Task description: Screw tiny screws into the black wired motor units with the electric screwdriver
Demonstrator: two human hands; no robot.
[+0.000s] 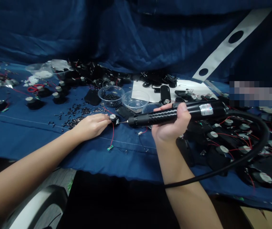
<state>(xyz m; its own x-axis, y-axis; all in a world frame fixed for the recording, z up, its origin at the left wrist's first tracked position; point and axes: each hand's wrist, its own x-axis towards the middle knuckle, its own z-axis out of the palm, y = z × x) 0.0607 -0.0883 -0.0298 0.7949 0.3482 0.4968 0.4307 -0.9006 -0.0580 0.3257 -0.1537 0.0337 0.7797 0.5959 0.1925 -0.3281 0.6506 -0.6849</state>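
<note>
My right hand (171, 124) is wrapped round a black electric screwdriver (162, 115), its shaft pointing left. The bit reaches the edge of a small black part with a round silvery motor (113, 118); whether it sits in a screw is too small to tell. My left hand (94, 125) pinches this motor assembly from the left. From it a red wire hangs down to a little green circuit board (110, 148) on the blue cloth. A thick black cable (266, 133) loops from the screwdriver's rear and passes over my right forearm.
Loose black screws (75, 116) lie behind my left hand. A clear tub (111, 97) of screws and another clear tub (136, 100) stand behind. Wired motor assemblies (222, 149) crowd the right; white paper (186, 87) bears black parts. Someone's blurred arm (260, 92) shows at far right.
</note>
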